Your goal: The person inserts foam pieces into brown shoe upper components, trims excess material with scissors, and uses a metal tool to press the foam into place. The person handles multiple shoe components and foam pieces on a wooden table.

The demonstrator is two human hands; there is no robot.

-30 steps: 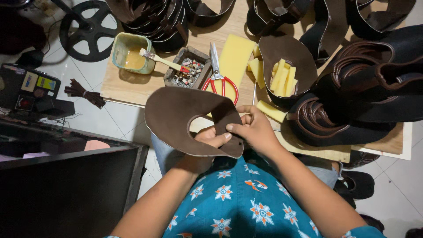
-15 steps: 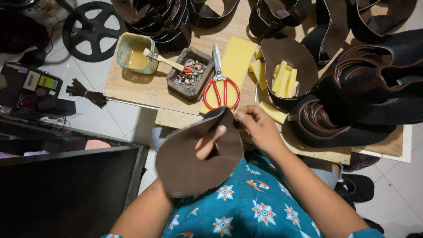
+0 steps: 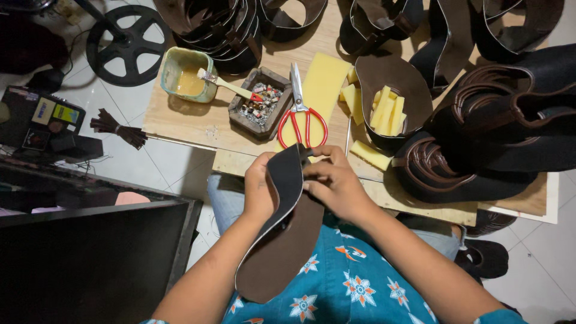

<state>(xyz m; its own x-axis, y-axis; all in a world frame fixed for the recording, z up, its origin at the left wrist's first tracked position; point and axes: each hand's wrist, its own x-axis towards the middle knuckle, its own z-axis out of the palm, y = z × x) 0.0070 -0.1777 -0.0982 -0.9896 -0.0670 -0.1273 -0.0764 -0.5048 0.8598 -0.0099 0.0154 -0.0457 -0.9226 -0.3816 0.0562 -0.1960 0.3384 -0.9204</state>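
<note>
Leather piece: brown cut upper (image 3: pixel 282 240), held edge-up over my lap, its top end between both hands.
Left hand: (image 3: pixel 259 193) clamped on the piece's outer face, thumb side hidden behind it.
Right hand: (image 3: pixel 336 186) fingers pinched on the top edge, close against the left.
Step, as I judged it: turning and checking the edge at the tip.
Next move needed: a firm two-hand grip, edge kept in sight.
Beyond the hands: red-handled scissors (image 3: pixel 302 117), glue pot (image 3: pixel 187 75) with brush (image 3: pixel 231 89), yellow foam strips (image 3: pixel 387 111).
</note>
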